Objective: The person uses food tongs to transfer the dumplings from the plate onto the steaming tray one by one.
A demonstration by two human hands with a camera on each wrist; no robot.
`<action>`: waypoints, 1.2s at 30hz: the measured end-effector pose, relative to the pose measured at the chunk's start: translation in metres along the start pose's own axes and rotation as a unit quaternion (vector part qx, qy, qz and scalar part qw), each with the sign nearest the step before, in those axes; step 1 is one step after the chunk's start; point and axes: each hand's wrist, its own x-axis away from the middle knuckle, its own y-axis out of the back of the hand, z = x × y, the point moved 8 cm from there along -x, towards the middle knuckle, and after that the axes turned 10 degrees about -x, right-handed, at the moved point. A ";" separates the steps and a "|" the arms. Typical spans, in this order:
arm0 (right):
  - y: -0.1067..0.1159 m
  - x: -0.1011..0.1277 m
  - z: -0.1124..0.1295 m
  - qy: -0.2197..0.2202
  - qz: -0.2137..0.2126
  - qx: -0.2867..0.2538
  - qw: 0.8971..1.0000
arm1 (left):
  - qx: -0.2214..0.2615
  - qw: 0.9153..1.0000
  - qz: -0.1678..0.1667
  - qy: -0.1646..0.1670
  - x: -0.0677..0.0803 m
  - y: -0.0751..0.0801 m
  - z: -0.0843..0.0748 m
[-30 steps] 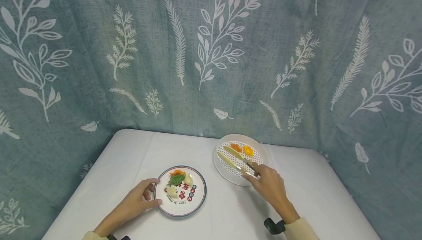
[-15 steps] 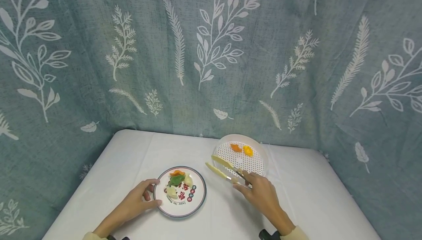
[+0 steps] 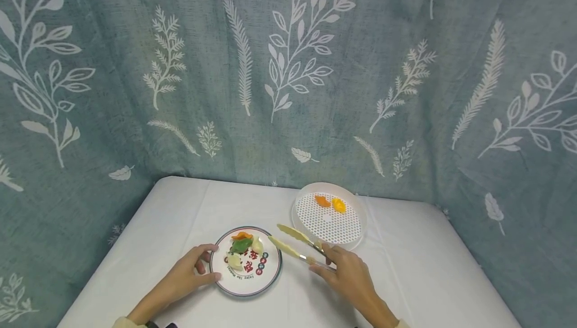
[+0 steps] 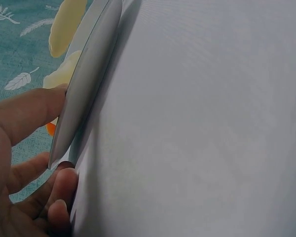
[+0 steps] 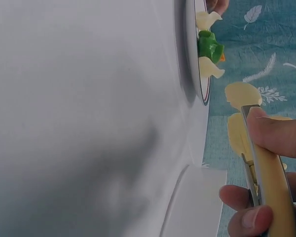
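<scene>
In the head view, my left hand (image 3: pixel 191 270) holds the left rim of a round white plate (image 3: pixel 270 278) with a dark blue and red border. Green (image 3: pixel 242 246), orange (image 3: pixel 242 236) and two cream dumpling-shaped pieces (image 3: pixel 235 262) lie on it. My right hand (image 3: pixel 350 274) grips metal tongs (image 3: pixel 288 249) with pale yellow tips. Their tips are spread apart, with nothing between them, at the plate's right edge. In the right wrist view, the thumb presses one tong arm (image 5: pixel 274 190) and fingers curl at the other.
A round white steamer tray (image 3: pixel 326 225) with a perforated base stands at the table's back. An orange piece (image 3: pixel 322 201) and a yellow piece (image 3: pixel 339 205) lie in it. A white cloth covers the table (image 3: pixel 180 213); a green leaf-patterned curtain (image 3: pixel 252 142) hangs behind.
My right hand has carried the spread tongs leftward and nearer to me, from over the steamer tray to the plate's right edge. The left hand and plate have stayed in place.
</scene>
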 end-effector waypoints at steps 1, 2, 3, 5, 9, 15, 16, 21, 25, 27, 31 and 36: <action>-0.001 0.001 0.001 0.001 0.002 0.000 1.000 | 0.000 1.000 0.000 0.000 0.000 0.000 0.000; -0.002 0.003 0.002 0.002 0.004 0.001 1.000 | -0.001 1.000 0.001 0.001 0.000 0.000 0.000; -0.003 0.004 0.003 0.003 0.005 0.001 1.000 | -0.002 1.000 0.001 -0.001 0.000 0.000 0.000; -0.005 0.006 0.004 0.004 0.008 0.003 1.000 | -0.002 1.000 0.001 -0.001 0.001 0.000 0.000; -0.009 0.010 0.007 0.002 0.013 0.001 1.000 | -0.004 1.000 0.002 0.003 0.002 0.000 0.001; -0.014 0.014 0.011 -0.001 0.023 -0.004 1.000 | -0.005 1.000 0.002 0.005 0.000 0.001 0.000; -0.015 0.014 0.012 -0.001 0.025 -0.005 1.000 | -0.005 1.000 0.002 0.004 0.000 0.001 0.000; -0.019 0.018 0.014 -0.001 0.034 -0.012 0.999 | -0.005 1.000 0.001 0.003 0.000 0.001 -0.001; -0.021 0.020 0.015 0.005 0.032 -0.017 0.999 | -0.007 1.000 0.001 0.005 0.001 0.001 -0.001; -0.022 0.021 0.016 0.010 0.028 -0.016 0.999 | -0.007 1.000 0.001 0.006 0.001 0.001 -0.001; -0.025 0.020 0.018 0.018 0.027 -0.012 0.999 | -0.007 1.000 0.000 0.004 0.001 0.001 -0.002; -0.031 0.017 0.021 0.016 0.034 -0.009 0.999 | -0.006 1.000 0.000 0.001 0.000 0.001 -0.002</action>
